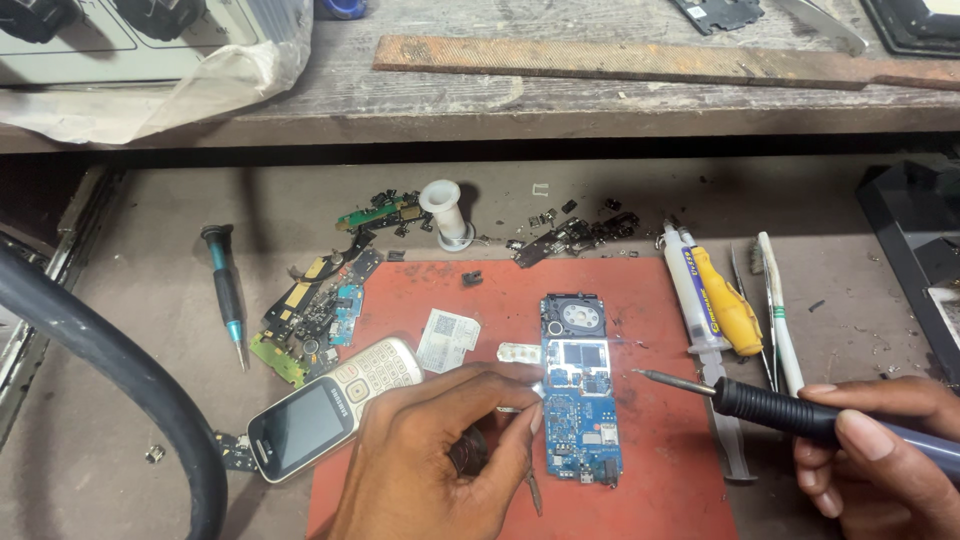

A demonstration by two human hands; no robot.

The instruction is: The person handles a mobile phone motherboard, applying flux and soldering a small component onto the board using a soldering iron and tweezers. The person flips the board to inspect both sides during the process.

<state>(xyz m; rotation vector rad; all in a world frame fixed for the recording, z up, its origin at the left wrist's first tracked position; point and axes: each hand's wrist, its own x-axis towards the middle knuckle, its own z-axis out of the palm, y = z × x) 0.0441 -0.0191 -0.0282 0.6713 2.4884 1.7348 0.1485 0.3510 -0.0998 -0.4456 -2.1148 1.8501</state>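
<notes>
Blue circuit board on the red mat.
Left hand pinches tweezers beside it; right hand grips the soldering iron, tip just right.

Dark-screened silver keypad phone lies left of the mat, white label just beside it.

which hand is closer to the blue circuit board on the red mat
Left. The left hand rests on the red mat with its fingertips touching the blue circuit board at its left edge. The right hand sits off to the board's right, holding a soldering iron.
</notes>
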